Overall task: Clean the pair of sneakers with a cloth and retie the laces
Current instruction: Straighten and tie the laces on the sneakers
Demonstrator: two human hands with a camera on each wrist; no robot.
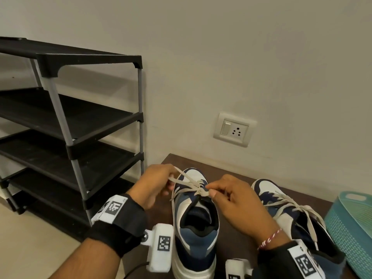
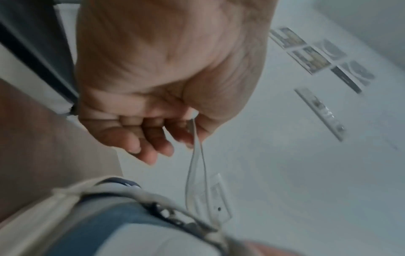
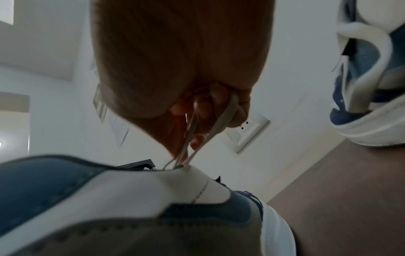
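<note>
Two blue, navy and white sneakers stand on a dark brown table [image 1: 237, 174]. The left sneaker [image 1: 196, 228] points toward the wall, and both hands work its off-white lace [image 1: 187, 179]. My left hand [image 1: 159, 184] pinches a loop of that lace [image 2: 195, 155] up and to the left. My right hand [image 1: 227, 193] pinches the other lace loop [image 3: 221, 121] just right of the knot. The right sneaker [image 1: 289, 214] stands beside it with its laces [image 1: 298, 208] crossed loosely. No cloth is in view.
A teal plastic basket [image 1: 352, 224] sits at the table's right end. A black tiered shoe rack [image 1: 70, 127] stands left of the table against the wall. A white wall socket [image 1: 233, 129] is above the table.
</note>
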